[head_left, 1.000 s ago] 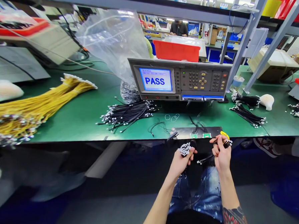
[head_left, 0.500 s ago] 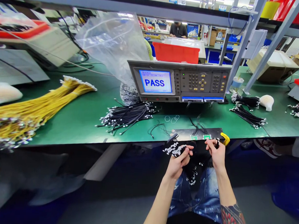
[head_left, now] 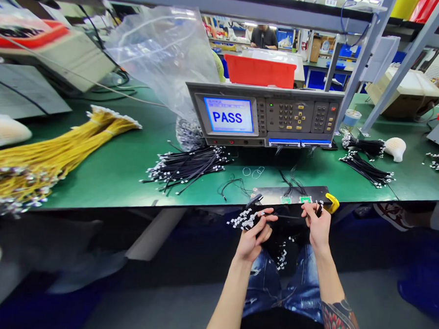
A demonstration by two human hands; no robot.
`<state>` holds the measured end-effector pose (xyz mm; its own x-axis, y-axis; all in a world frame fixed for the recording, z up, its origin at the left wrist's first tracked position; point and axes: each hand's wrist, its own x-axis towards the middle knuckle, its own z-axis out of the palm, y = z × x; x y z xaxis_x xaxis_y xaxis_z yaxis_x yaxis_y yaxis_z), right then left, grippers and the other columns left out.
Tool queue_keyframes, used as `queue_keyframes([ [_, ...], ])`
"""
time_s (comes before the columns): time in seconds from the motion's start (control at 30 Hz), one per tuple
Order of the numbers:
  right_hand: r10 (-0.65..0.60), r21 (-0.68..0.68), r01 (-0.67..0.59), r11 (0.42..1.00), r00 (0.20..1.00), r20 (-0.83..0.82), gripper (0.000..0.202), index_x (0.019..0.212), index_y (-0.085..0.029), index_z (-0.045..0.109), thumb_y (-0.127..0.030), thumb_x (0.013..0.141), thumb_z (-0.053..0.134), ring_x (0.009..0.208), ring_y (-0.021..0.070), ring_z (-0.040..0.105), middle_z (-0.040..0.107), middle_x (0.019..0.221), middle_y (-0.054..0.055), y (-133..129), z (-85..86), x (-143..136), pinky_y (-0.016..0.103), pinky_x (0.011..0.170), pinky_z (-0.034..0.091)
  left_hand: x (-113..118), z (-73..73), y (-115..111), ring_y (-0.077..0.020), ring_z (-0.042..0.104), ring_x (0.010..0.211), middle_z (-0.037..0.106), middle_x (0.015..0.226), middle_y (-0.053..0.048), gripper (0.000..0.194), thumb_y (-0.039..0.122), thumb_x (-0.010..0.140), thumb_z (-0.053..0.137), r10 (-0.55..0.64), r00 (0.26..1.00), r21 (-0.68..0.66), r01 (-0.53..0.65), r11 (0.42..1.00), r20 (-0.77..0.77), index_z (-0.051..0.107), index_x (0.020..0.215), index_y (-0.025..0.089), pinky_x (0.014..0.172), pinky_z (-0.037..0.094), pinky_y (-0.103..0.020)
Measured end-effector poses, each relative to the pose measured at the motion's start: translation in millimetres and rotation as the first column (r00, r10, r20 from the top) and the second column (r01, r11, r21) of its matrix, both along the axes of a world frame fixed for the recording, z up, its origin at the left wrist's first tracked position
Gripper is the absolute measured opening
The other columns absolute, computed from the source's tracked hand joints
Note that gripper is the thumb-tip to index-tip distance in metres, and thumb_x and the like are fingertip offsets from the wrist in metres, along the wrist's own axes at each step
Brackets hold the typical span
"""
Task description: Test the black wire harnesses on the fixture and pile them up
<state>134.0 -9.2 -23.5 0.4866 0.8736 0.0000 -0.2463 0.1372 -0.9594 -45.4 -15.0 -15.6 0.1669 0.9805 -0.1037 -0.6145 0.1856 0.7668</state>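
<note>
My left hand [head_left: 254,237] is closed round a bundle of black cables whose white connectors [head_left: 244,219] fan out to its left. My right hand [head_left: 317,223] pinches black cable ends with white tips, just in front of the bench edge. A dark cable [head_left: 289,217] stretches between the two hands. Beyond them lies a black fixture plate [head_left: 265,196] with two green connector boards [head_left: 305,200], joined by thin black wires to the tester [head_left: 262,117], whose screen reads PASS. More white-tipped cables [head_left: 282,256] hang over my lap.
On the green bench [head_left: 104,178] lie a black cable pile [head_left: 190,168], a yellow cable bundle [head_left: 76,147] and smaller black bundles [head_left: 366,170] at right. A yellow handle [head_left: 332,203] sticks out at the plate's right end. A clear plastic bag [head_left: 166,53] stands beside the tester.
My left hand has moved left with its cable bundle, away from my right hand, and a cable now spans the gap. My right hand has barely moved. The view has tilted slightly.
</note>
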Motion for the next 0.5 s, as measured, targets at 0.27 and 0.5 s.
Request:
queue_keyframes([
  [0.27, 0.054, -0.020, -0.053, 0.998, 0.998, 0.039, 0.045, 0.064, -0.017, 0.066, -0.058, 0.075, 0.081, 0.043, 0.0058, 0.031, 0.070, 0.067, 0.004, 2, -4.1, 6, 0.024, 0.041, 0.018, -11, -10.0, -4, 0.0014, 0.020, 0.037, 0.082, 0.089, -0.011, 0.029, 0.035, 0.077, 0.085, 0.007, 0.998, 0.029, -0.005, 1.000, -0.057, 0.078, 0.100, 0.018, 0.042, 0.014, -0.022],
  [0.5, 0.101, -0.031, -0.100, 0.994, 0.995, 0.009, 0.044, 0.068, -0.016, 0.069, -0.058, 0.073, 0.083, 0.039, 0.0066, 0.034, 0.064, 0.056, 0.001, 7, -6.5, 13, 0.024, 0.039, 0.019, 1, -13.6, -2, 0.0010, 0.020, 0.033, 0.078, 0.071, -0.004, 0.033, 0.045, 0.072, 0.091, -0.105, 0.994, 0.111, 0.100, 0.989, 0.039, 0.073, 0.080, 0.020, 0.041, 0.014, -0.020],
])
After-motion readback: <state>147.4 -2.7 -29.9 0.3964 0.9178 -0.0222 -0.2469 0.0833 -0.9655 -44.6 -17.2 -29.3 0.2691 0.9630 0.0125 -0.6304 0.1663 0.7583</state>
